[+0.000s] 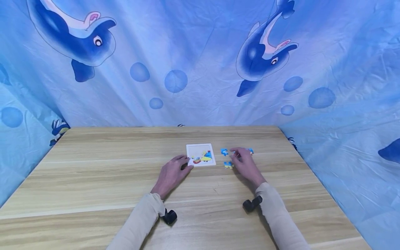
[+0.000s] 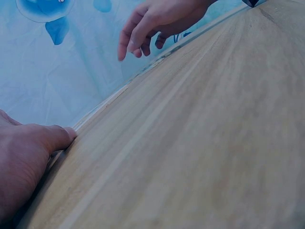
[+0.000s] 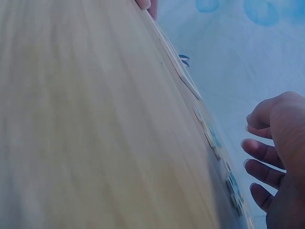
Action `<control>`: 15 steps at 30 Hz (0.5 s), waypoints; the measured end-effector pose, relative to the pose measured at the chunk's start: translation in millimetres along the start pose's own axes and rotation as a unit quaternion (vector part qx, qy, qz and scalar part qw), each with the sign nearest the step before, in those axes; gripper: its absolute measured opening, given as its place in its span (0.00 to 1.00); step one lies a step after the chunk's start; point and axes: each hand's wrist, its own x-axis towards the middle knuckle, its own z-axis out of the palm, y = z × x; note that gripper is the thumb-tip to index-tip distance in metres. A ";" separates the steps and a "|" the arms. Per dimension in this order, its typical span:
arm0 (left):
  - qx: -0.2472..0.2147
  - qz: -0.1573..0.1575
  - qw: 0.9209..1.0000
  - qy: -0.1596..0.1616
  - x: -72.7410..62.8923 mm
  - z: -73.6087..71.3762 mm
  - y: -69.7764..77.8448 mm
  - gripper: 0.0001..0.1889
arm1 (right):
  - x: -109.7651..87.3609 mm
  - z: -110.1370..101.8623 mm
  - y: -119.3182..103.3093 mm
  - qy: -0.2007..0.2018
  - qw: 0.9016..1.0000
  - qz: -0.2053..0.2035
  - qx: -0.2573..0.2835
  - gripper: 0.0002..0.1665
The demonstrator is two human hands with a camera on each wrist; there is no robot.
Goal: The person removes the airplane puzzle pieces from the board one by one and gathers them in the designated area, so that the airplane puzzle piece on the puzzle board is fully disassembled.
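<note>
A square white-framed jigsaw puzzle board lies on the table, with a partly filled colourful picture along its lower side. My left hand holds the board's near left corner, thumb at the near edge and fingers at the left side. In the left wrist view the left thumb lies low along the tabletop. Above the loose puzzle pieces right of the board hovers my right hand. Its fingers are loosely bent and hold nothing in the right wrist view. The hand partly hides some pieces.
Loose pieces lie flat around the right hand: a blue one, a blue and yellow one, and another behind the hand. The wooden table ends at a blue dolphin-print curtain. Each wrist wears a black camera.
</note>
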 end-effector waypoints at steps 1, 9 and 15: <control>0.000 -0.001 1.000 0.000 0.0 0.1 0.0 0.20 | 0.7 1.2 -0.7 -0.001 1.000 0.000 0.002 0.17; 0.005 0.001 1.000 -0.002 -0.1 0.4 0.2 0.21 | 7.2 12.8 -2.5 -0.012 1.000 -0.008 0.006 0.16; 0.007 0.000 1.000 -0.003 0.5 0.6 -0.3 0.21 | 10.9 18.8 -10.5 -0.030 0.999 0.007 0.011 0.16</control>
